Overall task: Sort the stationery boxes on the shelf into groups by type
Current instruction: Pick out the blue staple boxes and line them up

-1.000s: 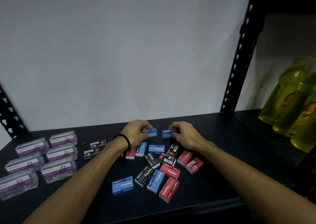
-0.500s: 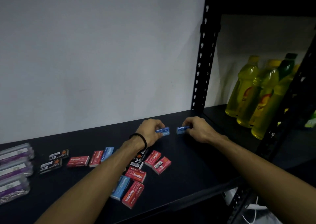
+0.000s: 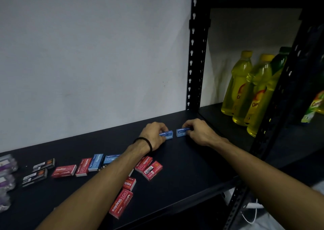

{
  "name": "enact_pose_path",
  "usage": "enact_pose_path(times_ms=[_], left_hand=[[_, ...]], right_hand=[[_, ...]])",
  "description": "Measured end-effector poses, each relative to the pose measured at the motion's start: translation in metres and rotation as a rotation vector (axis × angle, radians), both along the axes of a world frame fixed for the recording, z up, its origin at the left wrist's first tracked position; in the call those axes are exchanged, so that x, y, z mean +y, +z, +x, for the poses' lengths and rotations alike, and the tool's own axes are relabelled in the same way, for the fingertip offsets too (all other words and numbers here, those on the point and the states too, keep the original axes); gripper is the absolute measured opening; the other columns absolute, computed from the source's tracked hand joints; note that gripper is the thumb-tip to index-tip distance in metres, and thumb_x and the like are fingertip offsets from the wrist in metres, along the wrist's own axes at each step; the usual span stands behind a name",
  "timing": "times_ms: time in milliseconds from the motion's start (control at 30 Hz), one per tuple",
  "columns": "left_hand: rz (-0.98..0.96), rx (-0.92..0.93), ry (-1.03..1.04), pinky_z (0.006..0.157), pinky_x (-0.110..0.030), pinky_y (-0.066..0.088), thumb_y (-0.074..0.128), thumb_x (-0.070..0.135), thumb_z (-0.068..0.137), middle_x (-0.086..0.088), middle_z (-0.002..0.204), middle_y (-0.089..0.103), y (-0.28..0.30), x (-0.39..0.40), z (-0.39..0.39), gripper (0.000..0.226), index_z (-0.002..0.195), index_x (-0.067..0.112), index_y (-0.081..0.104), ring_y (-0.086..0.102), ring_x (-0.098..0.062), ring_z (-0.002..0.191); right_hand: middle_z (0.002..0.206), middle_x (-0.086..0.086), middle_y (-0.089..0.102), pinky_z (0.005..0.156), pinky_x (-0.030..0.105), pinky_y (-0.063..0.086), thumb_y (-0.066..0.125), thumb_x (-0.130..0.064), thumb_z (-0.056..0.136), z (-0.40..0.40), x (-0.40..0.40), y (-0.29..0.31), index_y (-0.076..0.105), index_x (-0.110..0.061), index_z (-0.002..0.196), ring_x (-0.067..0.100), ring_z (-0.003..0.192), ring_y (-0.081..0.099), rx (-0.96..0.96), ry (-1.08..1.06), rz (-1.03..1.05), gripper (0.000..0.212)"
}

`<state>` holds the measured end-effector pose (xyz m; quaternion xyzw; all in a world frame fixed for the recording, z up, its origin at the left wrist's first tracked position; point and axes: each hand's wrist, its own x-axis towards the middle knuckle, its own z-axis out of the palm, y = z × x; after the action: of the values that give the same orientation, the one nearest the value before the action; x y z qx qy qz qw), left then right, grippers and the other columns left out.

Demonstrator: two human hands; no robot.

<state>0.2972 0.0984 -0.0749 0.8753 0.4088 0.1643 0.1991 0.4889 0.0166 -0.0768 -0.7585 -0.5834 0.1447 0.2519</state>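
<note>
My left hand [image 3: 154,135] grips a blue staple box [image 3: 167,135] down on the black shelf [image 3: 184,173], near the back right. Beside it, a small gap away, my right hand [image 3: 198,133] grips a second blue staple box [image 3: 181,132]. Several red staple boxes [image 3: 64,171] and other blue boxes [image 3: 96,162] lie mixed left of and under my left forearm. Two black boxes [image 3: 43,164] lie further left. Clear boxes with purple labels [image 3: 6,164] sit at the far left edge.
A black perforated upright post [image 3: 196,54] stands just behind my right hand. Yellow drink bottles [image 3: 240,89] stand on the neighbouring shelf to the right. A white wall backs the shelf. The shelf's front edge runs below the red boxes.
Both hands have carried their blue boxes from the mixed pile rightwards to the shelf's back right part and lowered them onto it. My view has swung right.
</note>
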Motion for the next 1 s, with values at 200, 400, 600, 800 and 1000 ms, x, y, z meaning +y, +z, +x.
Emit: enact_pose_path(times_ms=[200,400,600,800,1000], left_hand=[[-0.01,0.016,-0.001,0.075,-0.026,0.052,0.069,0.015,0.085,0.002,0.094,0.069,-0.002,0.002,0.0,0.02,0.103,0.021,0.068,0.063,-0.012,0.083],[-0.007,0.011,-0.002,0.075,-0.023,0.046,0.071,0.019,0.084,0.001,0.102,0.066,-0.003,0.004,-0.002,0.028,0.112,0.02,0.065,0.06,-0.012,0.087],[-0.001,-0.036,-0.015,0.074,-0.021,0.042,0.071,0.031,0.084,0.006,0.094,0.059,0.004,0.006,-0.02,0.037,0.119,0.02,0.062,0.057,-0.009,0.084],[0.017,-0.078,0.007,0.07,-0.018,0.041,0.067,0.035,0.086,0.007,0.092,0.062,0.016,0.008,-0.063,0.034,0.116,0.022,0.064,0.058,-0.006,0.083],[0.007,-0.059,0.081,0.069,-0.017,0.044,0.069,0.035,0.086,0.009,0.089,0.062,0.027,0.007,-0.124,0.031,0.113,0.021,0.066,0.059,-0.003,0.082]], right_hand=[[0.109,-0.002,0.067,0.08,0.023,0.047,0.056,-0.009,0.095,0.0,0.002,-0.004,0.069,-0.021,0.107,0.01,0.096,0.062,0.015,0.002,0.017,0.021],[0.122,-0.002,0.061,0.086,0.02,0.042,0.061,-0.014,0.094,0.001,0.003,-0.008,0.064,-0.022,0.121,0.007,0.1,0.055,0.023,-0.017,0.036,0.029],[0.132,0.0,0.046,0.101,0.032,0.042,0.066,-0.031,0.09,-0.008,-0.002,-0.003,0.056,-0.023,0.134,0.016,0.123,0.043,-0.144,-0.047,0.129,0.046],[0.132,0.002,0.047,0.097,0.03,0.04,0.064,-0.03,0.091,-0.042,0.003,0.009,0.058,-0.02,0.13,0.016,0.124,0.04,-0.145,-0.034,0.253,0.041],[0.129,0.0,0.052,0.102,0.038,0.042,0.062,-0.031,0.093,-0.093,0.016,0.014,0.062,-0.023,0.123,0.015,0.126,0.041,-0.114,0.084,0.238,0.031]])
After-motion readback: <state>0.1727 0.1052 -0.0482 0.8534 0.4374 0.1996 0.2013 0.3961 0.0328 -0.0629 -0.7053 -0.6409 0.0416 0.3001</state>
